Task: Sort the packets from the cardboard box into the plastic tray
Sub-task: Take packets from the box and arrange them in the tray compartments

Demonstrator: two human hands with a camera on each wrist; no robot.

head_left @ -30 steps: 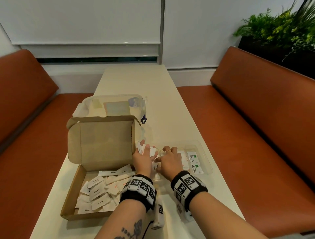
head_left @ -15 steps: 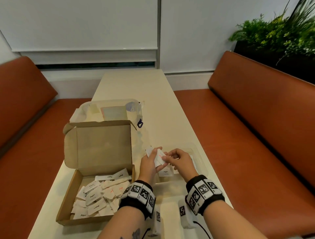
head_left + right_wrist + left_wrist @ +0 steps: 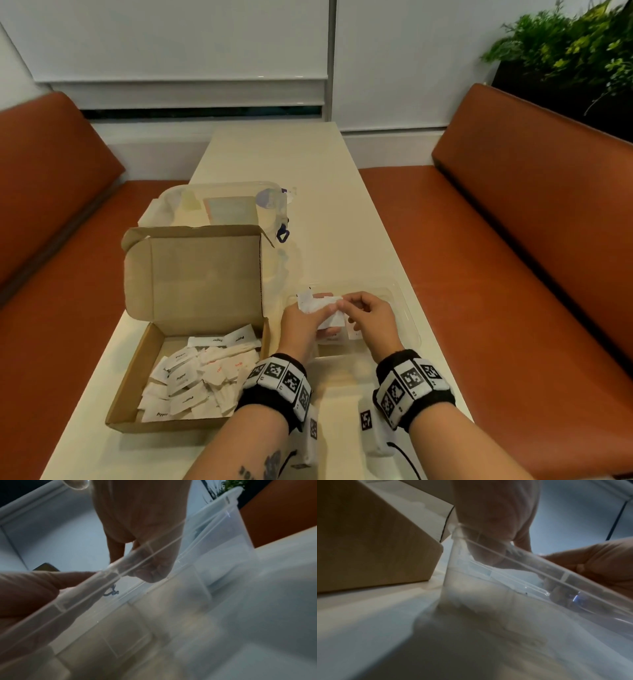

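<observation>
White paper packets (image 3: 317, 305) grasped by left hand (image 3: 301, 323), right hand (image 3: 368, 317) pinching same bunch, lower centre above clear plastic tray (image 3: 407, 315); brown cardboard box (image 3: 191, 342) lower left.

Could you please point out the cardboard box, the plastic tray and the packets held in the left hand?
cardboard box (image 3: 191, 274), head view, inside of raised lid.
plastic tray (image 3: 407, 308), head view, right wall.
packets (image 3: 313, 303), head view, bunch above left hand (image 3: 299, 325).

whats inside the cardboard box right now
The cardboard box holds a loose pile of white packets, some printed "Pepper". The left wrist covers its right corner, so anything there is hidden.
</observation>
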